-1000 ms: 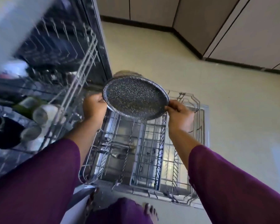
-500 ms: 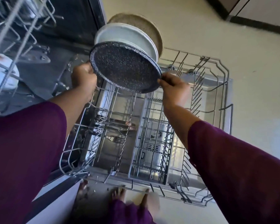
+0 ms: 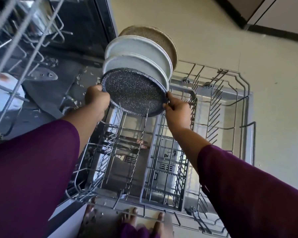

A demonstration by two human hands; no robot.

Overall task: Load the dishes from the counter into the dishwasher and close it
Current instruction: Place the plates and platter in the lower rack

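Observation:
A dark speckled plate [image 3: 133, 92] stands tilted among the tines at the far end of the pulled-out lower dishwasher rack [image 3: 218, 107]. My left hand [image 3: 96, 98] grips its left rim and my right hand [image 3: 176, 104] pinches its right rim. Just behind it stand two white plates [image 3: 141, 55] and a brown speckled plate [image 3: 159, 38], all on edge in the same row.
The upper rack [image 3: 24, 40] juts out at top left with dishes in it. The dark dishwasher interior [image 3: 67, 69] lies left of the lower rack. A grey cutlery basket [image 3: 165, 169] sits in the lower rack. My bare feet [image 3: 136, 215] stand by the near edge. Cabinet bases [image 3: 273, 14] line the far floor.
Both hands have carried the dark plate down and forward, from in the air above the rack into the tines just in front of the white plates. The view has moved closer.

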